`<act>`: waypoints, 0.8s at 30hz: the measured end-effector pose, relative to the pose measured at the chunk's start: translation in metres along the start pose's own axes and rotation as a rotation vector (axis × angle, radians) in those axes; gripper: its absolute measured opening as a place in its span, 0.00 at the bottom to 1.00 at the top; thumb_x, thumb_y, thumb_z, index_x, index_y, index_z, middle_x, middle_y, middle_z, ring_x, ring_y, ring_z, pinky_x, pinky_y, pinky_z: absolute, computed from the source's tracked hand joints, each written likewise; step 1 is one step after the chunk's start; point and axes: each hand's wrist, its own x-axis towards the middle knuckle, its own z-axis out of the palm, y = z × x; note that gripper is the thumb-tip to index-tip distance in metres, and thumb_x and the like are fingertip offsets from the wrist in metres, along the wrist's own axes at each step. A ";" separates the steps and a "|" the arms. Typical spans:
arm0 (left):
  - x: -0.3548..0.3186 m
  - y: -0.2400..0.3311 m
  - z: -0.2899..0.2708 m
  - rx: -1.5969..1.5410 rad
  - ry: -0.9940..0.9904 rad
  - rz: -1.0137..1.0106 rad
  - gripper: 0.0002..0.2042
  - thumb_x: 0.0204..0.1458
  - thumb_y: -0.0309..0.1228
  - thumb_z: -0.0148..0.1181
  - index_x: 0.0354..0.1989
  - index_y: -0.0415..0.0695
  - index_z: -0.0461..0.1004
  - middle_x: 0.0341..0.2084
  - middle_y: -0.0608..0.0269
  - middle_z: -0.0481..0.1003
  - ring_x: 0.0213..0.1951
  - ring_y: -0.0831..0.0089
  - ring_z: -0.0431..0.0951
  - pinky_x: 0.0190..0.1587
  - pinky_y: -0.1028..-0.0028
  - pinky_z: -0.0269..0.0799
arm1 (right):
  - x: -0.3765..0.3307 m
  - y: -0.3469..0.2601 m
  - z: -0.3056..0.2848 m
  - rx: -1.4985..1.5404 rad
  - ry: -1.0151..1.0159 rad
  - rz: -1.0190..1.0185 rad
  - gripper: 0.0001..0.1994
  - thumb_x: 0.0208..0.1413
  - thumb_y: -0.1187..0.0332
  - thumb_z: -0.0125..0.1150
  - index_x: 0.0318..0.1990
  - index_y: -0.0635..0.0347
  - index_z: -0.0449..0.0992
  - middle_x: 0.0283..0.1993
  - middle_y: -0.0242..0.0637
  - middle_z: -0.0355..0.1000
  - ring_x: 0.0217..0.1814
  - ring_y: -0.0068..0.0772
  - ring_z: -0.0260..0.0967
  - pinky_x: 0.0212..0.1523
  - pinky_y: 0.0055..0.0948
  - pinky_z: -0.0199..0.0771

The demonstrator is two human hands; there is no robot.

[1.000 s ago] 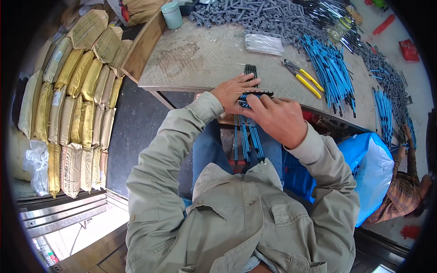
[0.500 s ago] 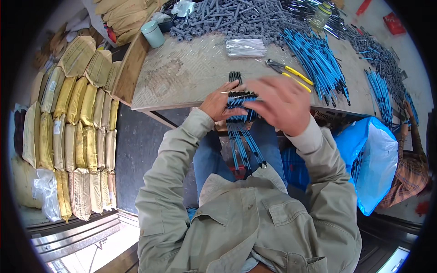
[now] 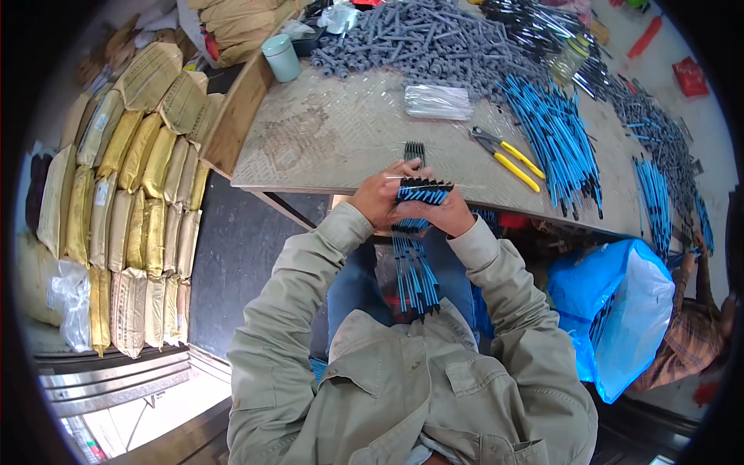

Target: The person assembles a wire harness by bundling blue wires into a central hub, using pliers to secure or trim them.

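At the table's near edge, a bundle of thin blue rods with black ends (image 3: 425,194) is held between my two hands. My left hand (image 3: 379,198) is closed round its left side, fingers bent over the top. My right hand (image 3: 452,214) grips the right side, with its thumb along the near face. Below the hands, more blue lengths (image 3: 411,267) hang fanned out over my lap. Black ends (image 3: 415,149) stick out beyond my fingers over the tabletop. Parts of the bundle are hidden behind the hands.
Yellow-handled pliers (image 3: 508,159) and a clear-wrapped bundle of thin strips (image 3: 438,102) lie on the table (image 3: 310,147). Behind are heaped grey plastic parts (image 3: 426,43), a pile of blue rods (image 3: 554,147) and a pale green canister (image 3: 280,58). A blue bag (image 3: 589,287) stands at right, near another person's sleeve (image 3: 686,341).
My right hand, blurred and raised over the bundle before, has come down and closed on its right side. The whole view has shifted slightly.
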 end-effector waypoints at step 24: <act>-0.053 0.083 0.147 -0.576 0.230 -0.671 0.15 0.48 0.25 0.58 0.46 0.41 0.70 0.36 0.68 0.74 0.36 0.80 0.73 0.36 0.77 0.70 | -0.113 0.001 -0.015 0.213 0.352 0.223 0.14 0.52 0.71 0.57 0.45 0.69 0.71 0.38 0.40 0.74 0.40 0.29 0.73 0.42 0.27 0.73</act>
